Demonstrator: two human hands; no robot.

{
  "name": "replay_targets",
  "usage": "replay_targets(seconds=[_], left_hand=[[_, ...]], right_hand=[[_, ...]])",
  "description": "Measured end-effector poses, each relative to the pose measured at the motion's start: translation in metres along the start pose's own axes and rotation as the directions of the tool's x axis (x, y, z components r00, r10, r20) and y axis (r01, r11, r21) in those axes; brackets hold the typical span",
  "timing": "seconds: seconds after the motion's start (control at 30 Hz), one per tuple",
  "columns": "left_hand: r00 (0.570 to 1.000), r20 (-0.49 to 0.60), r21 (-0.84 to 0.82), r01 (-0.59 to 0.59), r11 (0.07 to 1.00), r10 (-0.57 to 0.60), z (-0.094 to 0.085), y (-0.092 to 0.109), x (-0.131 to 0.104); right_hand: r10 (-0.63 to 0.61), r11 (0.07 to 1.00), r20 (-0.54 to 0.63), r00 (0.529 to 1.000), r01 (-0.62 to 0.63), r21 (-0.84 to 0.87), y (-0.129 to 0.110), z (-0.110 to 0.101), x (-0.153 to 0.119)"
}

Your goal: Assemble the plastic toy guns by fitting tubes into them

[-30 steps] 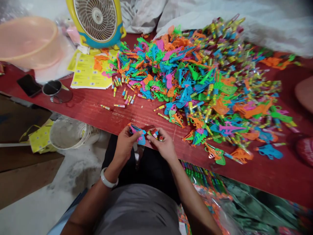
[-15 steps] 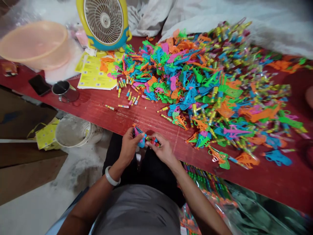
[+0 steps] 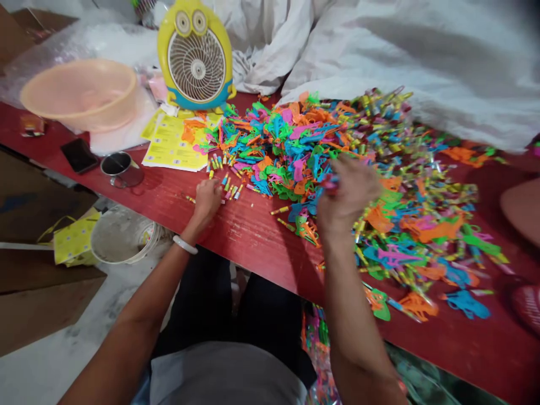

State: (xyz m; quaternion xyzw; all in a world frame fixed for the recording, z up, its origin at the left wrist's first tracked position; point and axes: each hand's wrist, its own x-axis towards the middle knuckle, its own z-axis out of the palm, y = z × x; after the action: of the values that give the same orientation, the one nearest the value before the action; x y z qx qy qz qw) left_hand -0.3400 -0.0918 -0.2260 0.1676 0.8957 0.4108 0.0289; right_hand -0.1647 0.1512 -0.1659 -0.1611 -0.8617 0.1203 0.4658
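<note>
My left hand (image 3: 208, 198) is down on the red table at the front, its fingers bunched together among several small printed tubes (image 3: 230, 187). Whatever its fingertips pinch, if anything, is hidden. My right hand (image 3: 352, 191) is stretched over the heap and blurred by motion. Small red and blue tubes (image 3: 330, 183) stick out from its closed fingers. Under and around it lies a big heap of flat plastic toy pieces (image 3: 299, 140) in blue, green, orange and pink. More yellow-banded tubes (image 3: 383, 124) are piled at the back right of the heap.
A yellow fan (image 3: 198, 67) stands behind yellow printed sheets (image 3: 171, 143). On the left are a peach basin (image 3: 80, 93), a metal mug (image 3: 122, 170) and a dark phone (image 3: 79, 156). A white bucket (image 3: 122, 235) sits on the floor. White cloth (image 3: 405, 62) lines the back.
My hands have parted from in front of my lap. The left went forward to the loose tubes, the right forward and right over the heap. The blue toy piece has left my left hand.
</note>
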Motion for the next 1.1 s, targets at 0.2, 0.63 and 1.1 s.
replay_targets(seconds=[0.2,0.63,1.1], left_hand=[[0.988,0.082,0.207,-0.147,0.967,0.132,0.017,-0.012,-0.004],[0.961,0.154,0.303,-0.267,0.915,0.229,0.059,0.041,0.092],[0.981,0.192,-0.310,0.065,0.948,-0.004,-0.011,0.016,0.011]], right_hand=[[-0.252,0.955,0.588,0.768,0.098,0.281,-0.062,0.113,-0.057],[-0.250,0.968,0.668,0.701,0.169,0.185,-0.067,0.102,-0.077],[0.413,0.296,0.704,0.577,-0.817,0.495,-0.079,0.072,-0.083]])
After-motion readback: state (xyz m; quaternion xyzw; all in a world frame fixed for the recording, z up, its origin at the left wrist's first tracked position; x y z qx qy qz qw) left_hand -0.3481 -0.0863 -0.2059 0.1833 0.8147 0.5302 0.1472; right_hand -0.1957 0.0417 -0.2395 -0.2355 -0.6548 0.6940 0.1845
